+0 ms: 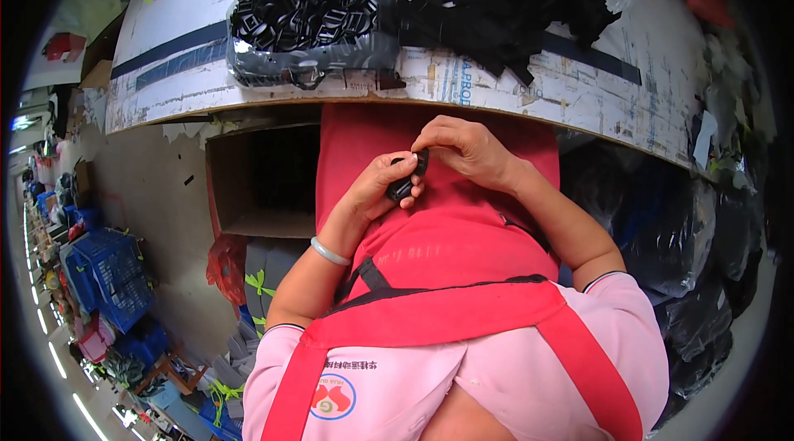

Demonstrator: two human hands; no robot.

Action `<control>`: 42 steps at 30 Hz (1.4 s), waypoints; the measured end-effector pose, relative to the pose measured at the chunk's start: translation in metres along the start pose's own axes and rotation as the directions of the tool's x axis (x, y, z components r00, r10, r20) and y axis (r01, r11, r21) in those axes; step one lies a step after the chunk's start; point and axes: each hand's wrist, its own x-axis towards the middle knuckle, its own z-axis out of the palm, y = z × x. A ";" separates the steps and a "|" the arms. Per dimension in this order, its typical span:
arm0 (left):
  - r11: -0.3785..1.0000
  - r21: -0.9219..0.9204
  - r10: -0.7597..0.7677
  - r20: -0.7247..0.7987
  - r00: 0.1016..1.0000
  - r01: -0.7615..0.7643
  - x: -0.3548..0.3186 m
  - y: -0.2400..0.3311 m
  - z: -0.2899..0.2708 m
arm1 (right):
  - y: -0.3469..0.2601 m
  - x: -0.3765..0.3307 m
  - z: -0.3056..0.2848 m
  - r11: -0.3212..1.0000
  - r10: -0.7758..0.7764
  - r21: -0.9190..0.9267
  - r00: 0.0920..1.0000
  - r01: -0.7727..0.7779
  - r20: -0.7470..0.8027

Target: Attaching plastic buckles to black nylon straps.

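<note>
Ahead of the fingers: one white board-covered worktop [190, 19], worn at the edge. Beneath them: one red bib apron [447, 246]. Ahead and right: one heap of black fabric strips [504, 2], ample, yet to be worked through. Ahead and left: one clear plastic bag [347, 64] of loose black plastic buckles [306, 7], well stocked. Left: one open cardboard box [265, 224], interior too dark to count finished pieces. Left hand [385, 184]: fingers curled around one black buckle [399, 188], in the palm. Right hand [469, 151]: thumb and forefinger pinched at a small black piece [422, 162] by the left thumb, kind unclear. Status: handled pieces apparently mid-work; completed count cannot be told.
</note>
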 end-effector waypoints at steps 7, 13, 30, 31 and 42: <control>1.000 0.008 -0.006 -0.050 0.999 0.007 0.008 0.001 0.001 | 0.011 0.038 -0.069 0.733 -0.231 -0.653 0.834 -0.189 -0.500; 0.999 0.045 -0.007 -0.109 0.994 0.012 0.012 0.002 0.005 | 0.030 0.020 -0.052 0.716 -0.135 -0.667 0.895 -0.208 -0.424; 0.976 0.211 0.087 -0.208 0.974 -0.042 0.026 0.009 0.007 | 0.019 0.030 -0.055 0.785 -0.143 -0.616 0.948 -0.068 -0.286; 0.975 0.217 0.094 -0.215 0.972 -0.046 0.026 0.009 0.007 | 0.021 0.031 -0.055 0.787 -0.142 -0.613 0.949 -0.064 -0.282; 0.910 0.378 0.272 -0.229 0.935 -0.172 0.022 0.013 0.019 | -0.032 0.050 -0.069 0.940 -0.341 -0.258 0.602 0.223 -0.722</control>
